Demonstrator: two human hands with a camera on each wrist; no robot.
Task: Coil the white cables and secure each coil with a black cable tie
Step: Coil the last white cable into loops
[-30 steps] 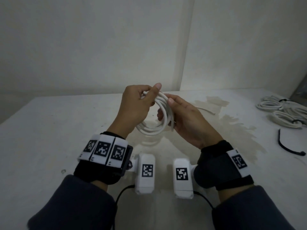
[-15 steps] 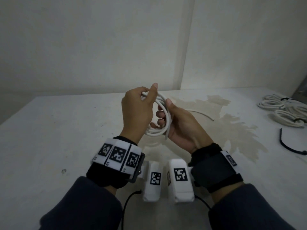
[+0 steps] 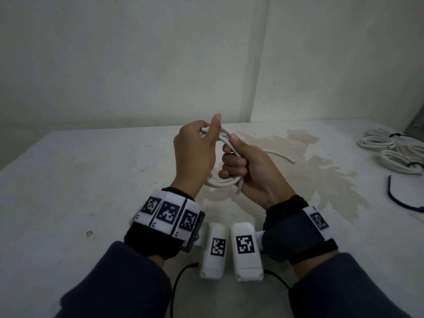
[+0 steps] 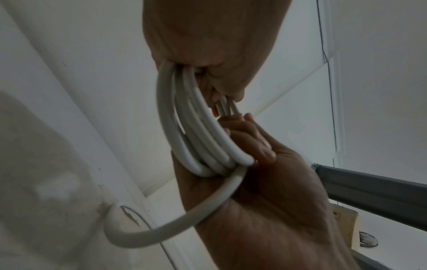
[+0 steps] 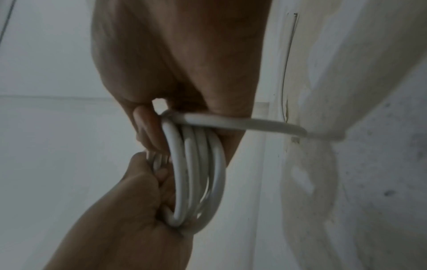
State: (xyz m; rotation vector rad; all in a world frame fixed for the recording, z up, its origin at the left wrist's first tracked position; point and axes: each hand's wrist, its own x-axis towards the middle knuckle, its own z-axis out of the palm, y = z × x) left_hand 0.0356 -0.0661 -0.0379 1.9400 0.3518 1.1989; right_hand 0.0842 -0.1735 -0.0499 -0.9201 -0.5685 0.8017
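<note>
Hands (image 3: 195, 154) around white cable coil (image 3: 220, 181)

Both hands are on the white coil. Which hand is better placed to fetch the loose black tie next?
Right. The black cable tie lies on the table off to the right hand's side, while the left hand grips the white coil and could probably hold it alone.

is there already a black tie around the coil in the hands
No, the white coil held by the left hand and right hand shows only bare loops, while a black tie lies on the table.
</note>
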